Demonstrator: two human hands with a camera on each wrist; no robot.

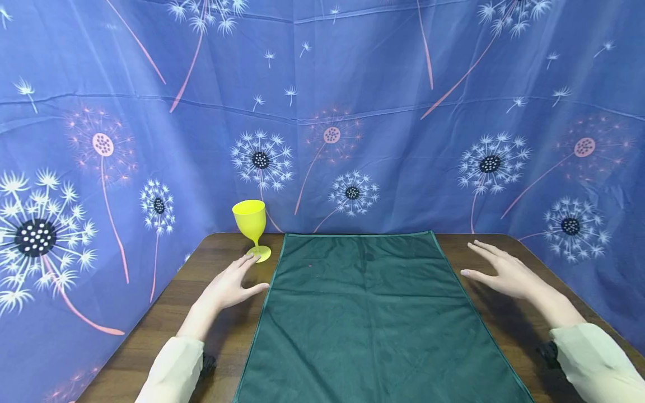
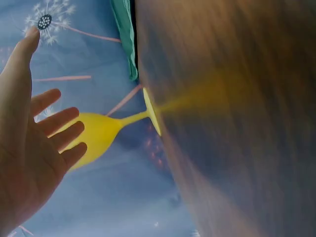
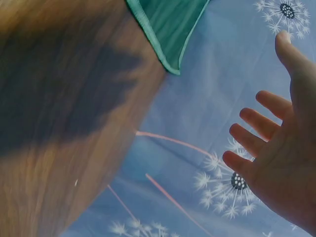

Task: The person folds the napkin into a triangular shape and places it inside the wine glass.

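A yellow plastic goblet stands upright on the table's far left part, its round foot on the wood. In the head view my left hand is just in front of it, fingertips overlapping the foot's near edge. The left wrist view shows the goblet beyond the fingers of that hand, which are spread and hold nothing; part of the bowl is hidden behind them. Over the table's right side hovers my right hand, thumb apart from the fingers. Its palm holds nothing.
A dark green cloth lies flat over the middle of the brown wooden table, reaching its far edge. Behind the table and along both sides hangs a blue curtain with a dandelion print.
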